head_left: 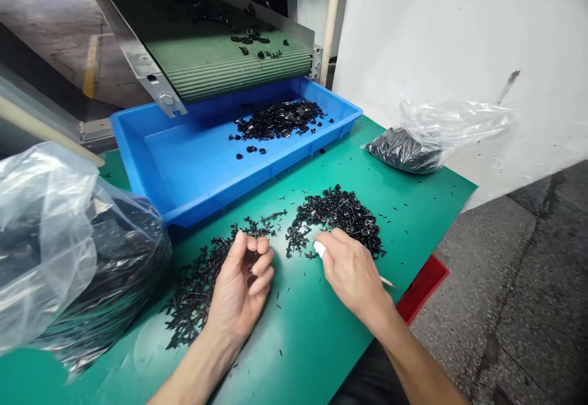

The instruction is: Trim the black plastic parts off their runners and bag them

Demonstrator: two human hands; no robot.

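Note:
My left hand (245, 288) is turned palm up above the left pile of black branched plastic pieces (193, 295), its fingers curled in. Dark bits show between thumb and fingers, but whether they lie in the palm or behind it is unclear. At the near edge of the right pile of small black plastic parts (344, 209), my right hand (351, 270) is closed with its fingertips drawn together. A white wrap (320, 249) covers one of its digits. Anything between those fingertips is hidden. Several branched pieces (298, 239) lie just left of it.
A blue tray (179, 160) holds round black parts (285, 117) below a green conveyor belt (220, 68). Clear bags of black parts stand left (105, 258) and right (407, 147). A pointed stick (388, 282) lies by my right wrist. A red bin (425, 288) sits below the green table's (316, 344) edge.

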